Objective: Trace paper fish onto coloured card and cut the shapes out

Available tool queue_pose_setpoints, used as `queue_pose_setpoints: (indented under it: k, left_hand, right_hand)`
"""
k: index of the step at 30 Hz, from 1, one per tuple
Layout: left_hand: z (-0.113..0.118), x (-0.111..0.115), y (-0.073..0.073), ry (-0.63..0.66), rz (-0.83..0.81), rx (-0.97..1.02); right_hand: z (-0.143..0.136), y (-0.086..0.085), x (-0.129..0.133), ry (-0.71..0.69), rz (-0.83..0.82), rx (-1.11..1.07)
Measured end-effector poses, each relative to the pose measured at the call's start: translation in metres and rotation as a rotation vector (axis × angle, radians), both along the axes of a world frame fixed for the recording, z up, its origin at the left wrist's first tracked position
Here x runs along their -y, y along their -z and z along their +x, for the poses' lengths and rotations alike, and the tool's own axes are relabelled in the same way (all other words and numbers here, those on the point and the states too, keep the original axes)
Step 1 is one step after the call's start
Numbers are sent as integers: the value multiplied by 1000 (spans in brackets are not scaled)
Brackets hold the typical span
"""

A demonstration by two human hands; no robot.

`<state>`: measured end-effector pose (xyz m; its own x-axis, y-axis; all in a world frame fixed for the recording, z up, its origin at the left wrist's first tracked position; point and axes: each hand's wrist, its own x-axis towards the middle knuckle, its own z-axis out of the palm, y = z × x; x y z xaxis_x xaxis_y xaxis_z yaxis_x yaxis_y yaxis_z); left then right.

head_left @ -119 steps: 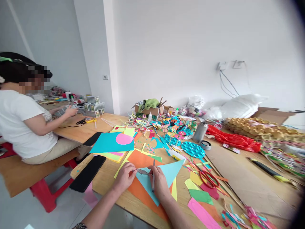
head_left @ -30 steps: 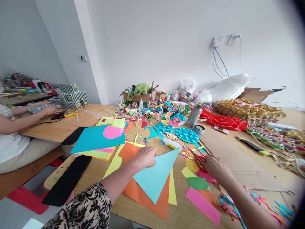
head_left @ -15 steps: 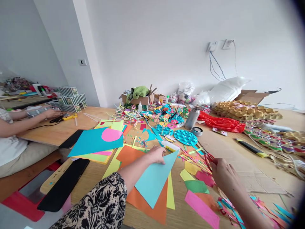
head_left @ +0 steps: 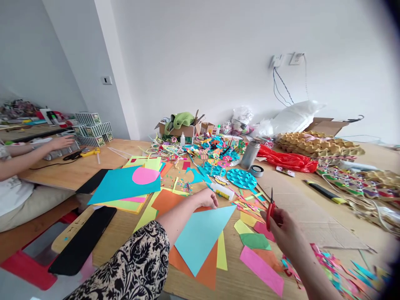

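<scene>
My left hand (head_left: 206,198) has its fingertips curled down at the top edge of a light blue paper sheet (head_left: 203,233). Under that sheet lie orange paper (head_left: 206,266) and yellow paper (head_left: 222,254). Red-handled scissors (head_left: 270,210) are in my right hand (head_left: 283,225), blades pointing up and away, to the right of the blue sheet. Beyond my left hand lies a white glue tube (head_left: 223,191). Between the sheet and my right hand are paper scraps, among them a green piece (head_left: 254,241) and a pink piece (head_left: 262,270).
Blue paper (head_left: 121,185) with a pink oval (head_left: 145,175) lies left. A metal bottle (head_left: 250,154), a tape roll (head_left: 256,170), a cutter knife (head_left: 324,191) and cardboard (head_left: 290,200) are right. Another person's hand (head_left: 61,142) is far left, near yellow pliers (head_left: 90,152).
The light blue sheet has turned slightly and its top edge is lower. My left hand's fingers have curled in. The scissors have swung upright in my right hand, which has shifted a little left.
</scene>
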<state>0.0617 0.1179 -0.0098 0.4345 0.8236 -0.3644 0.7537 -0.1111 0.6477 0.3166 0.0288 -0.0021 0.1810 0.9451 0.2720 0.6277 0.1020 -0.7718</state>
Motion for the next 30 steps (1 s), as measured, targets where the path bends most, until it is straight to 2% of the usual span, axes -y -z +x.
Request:
queue_pose_setpoints:
  k: [5,8,11,15,20,22,25,27,30]
  left_hand:
    - [2,6,-7,-16,92,-9]
    - [12,11,-9,-13,150,-24]
    - [26,13,-10,-7,161,-15]
    - [36,12,-8,-39,107,42]
    - [30,8,-11,-111,-64,268]
    - [23,5,-19,-124,-153,409]
    - [8,-1,-41,-115,-267,629]
    - [-3,-5,-59,-137,-290,768]
    - [-19,-10,-86,-198,-255,964]
  right_hand:
    - [-23,-12,11,-71,-86,-61]
    - [-36,-12,13,-143,-97,-142]
    - [-45,-11,15,-158,-78,-150]
    - [-50,-10,20,-159,-96,-133]
    - [-51,-10,31,-89,-77,-184]
    - [-53,-12,36,-58,-65,-252]
    - [-56,-18,44,-36,-84,-385]
    - [-60,-21,49,-42,-97,-441]
    - [-70,-21,56,-124,-106,-450]
